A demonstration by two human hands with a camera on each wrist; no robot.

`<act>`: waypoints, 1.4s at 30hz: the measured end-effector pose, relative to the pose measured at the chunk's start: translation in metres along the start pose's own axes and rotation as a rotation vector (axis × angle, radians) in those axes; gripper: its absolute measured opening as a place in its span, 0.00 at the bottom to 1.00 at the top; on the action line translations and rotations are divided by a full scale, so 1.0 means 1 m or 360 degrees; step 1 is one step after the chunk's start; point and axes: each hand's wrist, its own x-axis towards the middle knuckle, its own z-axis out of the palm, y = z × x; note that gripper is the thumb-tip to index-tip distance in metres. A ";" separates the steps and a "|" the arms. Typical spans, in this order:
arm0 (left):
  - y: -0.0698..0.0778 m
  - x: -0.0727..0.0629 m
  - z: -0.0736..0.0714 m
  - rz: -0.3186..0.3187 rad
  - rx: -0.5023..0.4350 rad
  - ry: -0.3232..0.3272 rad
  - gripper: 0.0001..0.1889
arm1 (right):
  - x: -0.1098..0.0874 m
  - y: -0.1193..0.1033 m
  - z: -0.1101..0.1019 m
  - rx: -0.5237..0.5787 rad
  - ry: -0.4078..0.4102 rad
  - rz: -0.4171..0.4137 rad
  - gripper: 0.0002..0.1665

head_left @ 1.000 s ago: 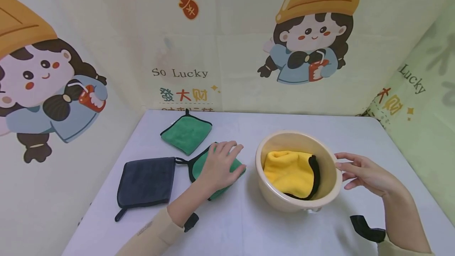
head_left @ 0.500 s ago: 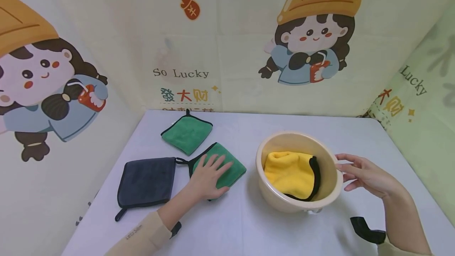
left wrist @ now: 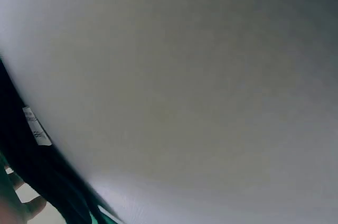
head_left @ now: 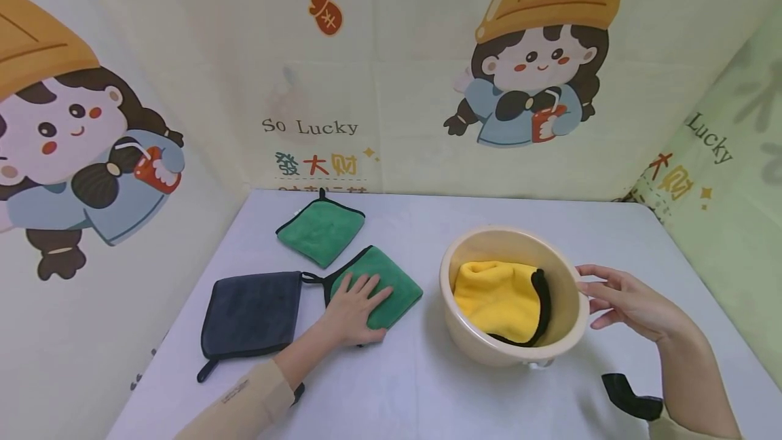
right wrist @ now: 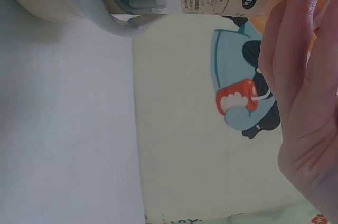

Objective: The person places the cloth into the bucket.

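Note:
My left hand [head_left: 357, 309] lies with spread fingers on the nearer green cloth [head_left: 397, 294], which has black edging and a loop. In the left wrist view, its fingers [left wrist: 36, 206] show at the lower left beside a dark cloth edge with a white tag [left wrist: 37, 126]. On the right stands a cream plastic bucket [head_left: 449, 318] with a folded yellow cloth [head_left: 497, 294], trimmed in black, inside it. My right hand [head_left: 635, 301] touches the bucket's right rim with extended fingers. The right wrist view shows these fingers [right wrist: 288, 49] along the bucket's labelled side.
Another green cloth [head_left: 320, 229] lies farther back on the white tabletop [head_left: 464, 402]. A dark grey cloth [head_left: 252, 314] lies on the left, its corner near the closer green cloth's loop. Patterned sheets [head_left: 403, 87] stand behind and beside the table.
My left hand has moved left and slightly toward me over the nearer green cloth, uncovering its far right part. The right hand and bucket stay in place.

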 end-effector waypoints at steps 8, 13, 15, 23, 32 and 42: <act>-0.003 0.005 0.011 0.0097 0.0097 0.0107 0.39 | 0.000 0.002 0.000 -0.0023 0.0025 0.0019 0.18; -0.004 0.008 0.017 0.0162 0.0148 0.0215 0.35 | 0.001 0.002 0.000 -0.0022 0.0009 0.0001 0.18; -0.005 0.009 0.018 0.0180 0.0133 0.0243 0.33 | 0.000 0.002 0.000 -0.0020 0.0005 -0.0008 0.19; -0.004 0.018 0.020 0.0209 0.0111 0.0399 0.21 | 0.000 0.001 0.001 -0.0006 -0.0013 -0.0024 0.19; -0.003 0.021 0.018 0.0208 0.0164 0.0541 0.15 | 0.001 0.001 0.001 -0.0019 -0.0029 -0.0009 0.19; -0.013 0.029 -0.017 0.0144 0.0261 0.0891 0.23 | 0.001 0.001 0.000 -0.0040 -0.0059 -0.0026 0.19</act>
